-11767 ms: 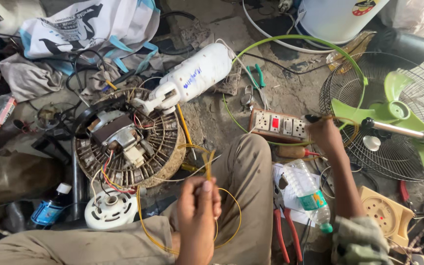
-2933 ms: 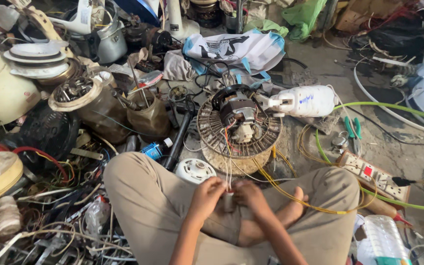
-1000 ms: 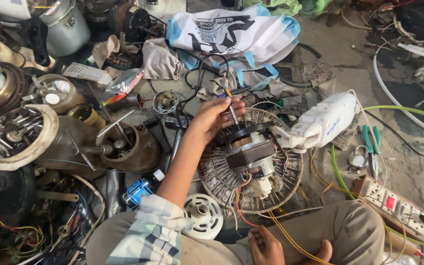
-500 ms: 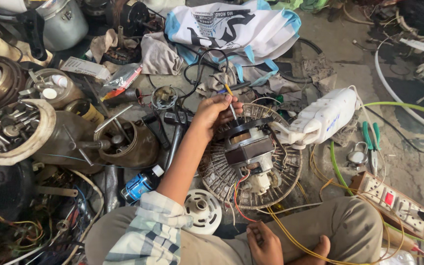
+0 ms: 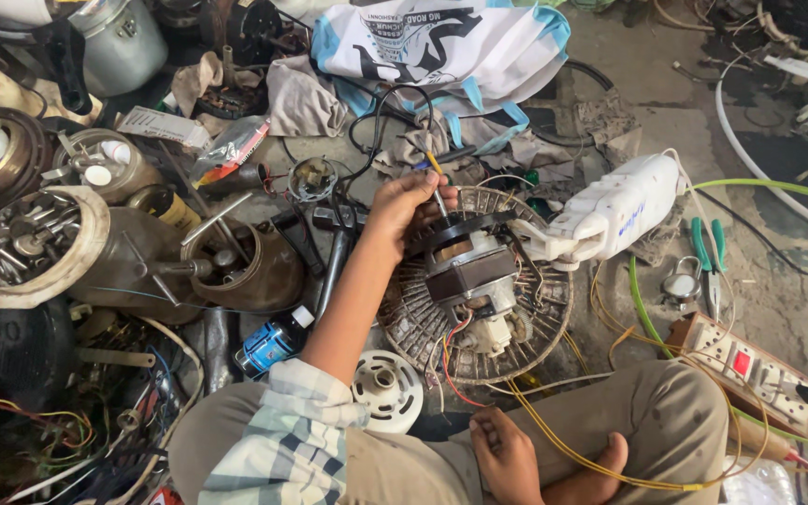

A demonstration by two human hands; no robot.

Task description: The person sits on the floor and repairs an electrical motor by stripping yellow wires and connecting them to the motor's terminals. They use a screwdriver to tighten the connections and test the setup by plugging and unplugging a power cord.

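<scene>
Even, soft daylight; no hard shadows; floor (image 5: 778, 309) top right brighter, slightly washed; left scrap pile dim, dark corner bottom left; mild glare on white housing (image 5: 624, 210); focus sharp, slight wide-angle stretch at edges

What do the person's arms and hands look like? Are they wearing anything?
The left hand is bare, with no glove, ring or watch showing. That arm wears a white, grey and pale blue checked sleeve rolled up past the elbow. The right hand is out of view.

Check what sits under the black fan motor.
The black fan motor rests on a round grey wire fan guard, red and white wires trailing from it. The left hand holds a yellow-handled screwdriver at its top edge. The floor beneath is hidden.
</scene>
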